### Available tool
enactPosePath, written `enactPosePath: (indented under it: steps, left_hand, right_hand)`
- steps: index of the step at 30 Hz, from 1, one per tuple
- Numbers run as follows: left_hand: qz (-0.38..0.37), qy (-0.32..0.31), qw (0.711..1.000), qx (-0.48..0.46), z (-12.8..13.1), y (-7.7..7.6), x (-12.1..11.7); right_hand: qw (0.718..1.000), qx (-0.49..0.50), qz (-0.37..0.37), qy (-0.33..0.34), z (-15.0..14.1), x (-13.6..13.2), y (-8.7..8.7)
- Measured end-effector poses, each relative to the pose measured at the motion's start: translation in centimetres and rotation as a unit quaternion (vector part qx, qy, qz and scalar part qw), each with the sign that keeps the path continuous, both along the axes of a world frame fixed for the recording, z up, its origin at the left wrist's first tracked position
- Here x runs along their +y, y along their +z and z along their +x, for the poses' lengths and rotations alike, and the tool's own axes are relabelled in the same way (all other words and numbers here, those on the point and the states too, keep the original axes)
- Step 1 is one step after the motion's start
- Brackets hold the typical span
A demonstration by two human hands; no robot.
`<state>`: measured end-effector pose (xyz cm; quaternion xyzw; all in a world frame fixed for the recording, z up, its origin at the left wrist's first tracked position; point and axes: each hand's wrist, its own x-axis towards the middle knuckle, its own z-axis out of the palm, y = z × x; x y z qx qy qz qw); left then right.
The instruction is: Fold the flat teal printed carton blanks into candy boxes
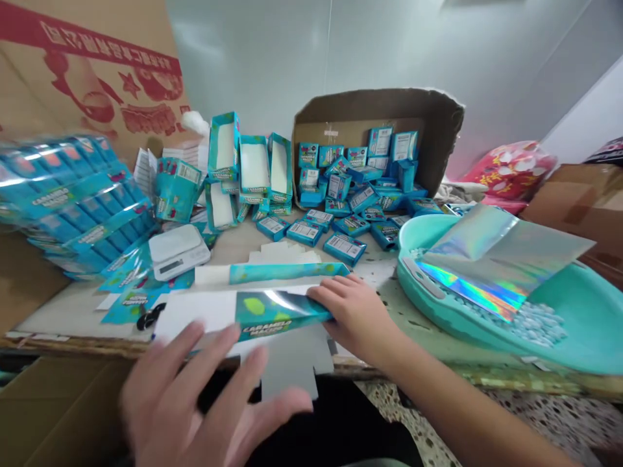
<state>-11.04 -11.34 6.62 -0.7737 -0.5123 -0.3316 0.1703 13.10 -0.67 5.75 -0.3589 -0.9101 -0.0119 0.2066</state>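
Note:
My right hand (353, 318) grips the right end of a partly folded teal and white candy carton (272, 308), its fingers curled over the top edge. The carton lies lengthwise near the table's front edge, with long walls raised and a white flap stretching left. Closer to the camera, my left hand (204, 395) is spread open and slightly blurred, in front of the carton's left part. Whether its fingertips touch the carton I cannot tell. Flat grey-white carton blanks (289, 366) stick out beneath the carton, over the table edge.
A white scale (178, 250) stands left, by wrapped stacks of teal boxes (87, 207). Open teal trays (254, 162) are piled behind. A tipped brown box (379, 104) spills small blue boxes (344, 248). At right, a turquoise basin (438, 311) holds candies and a silver pouch (511, 253).

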Motion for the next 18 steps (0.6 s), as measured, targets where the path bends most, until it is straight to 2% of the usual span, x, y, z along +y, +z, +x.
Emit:
enactPosePath:
  steps: [2,4,7,11,14,18]
  left_hand:
    - [0.018,-0.041,0.985,0.167,0.0,0.7,0.9]
    - [-0.004,-0.039,0.972,0.23,0.4,0.5,2.2]
    - [-0.075,-0.031,0.97,0.229,0.6,-1.5,3.8]
    - [-0.138,-0.028,0.962,0.234,0.5,-4.4,4.3]
    - [-0.19,-0.016,0.956,0.221,1.4,-5.1,4.4]
    - [-0.229,0.036,0.952,0.201,3.2,-4.8,4.8]
  right_hand:
    - [0.998,-0.055,0.003,0.03,-0.6,0.0,-0.6]
    - [0.997,-0.072,0.009,0.035,-1.4,-0.2,-1.0]
    - [0.997,-0.062,-0.033,0.041,-2.1,-0.5,-1.3]
    - [0.988,-0.08,-0.119,0.054,-2.4,-0.3,-1.6]
    - [0.981,-0.126,-0.138,0.05,-2.7,-0.2,-1.9]
    - [0.978,-0.141,-0.155,0.018,-3.0,-0.1,-2.1]
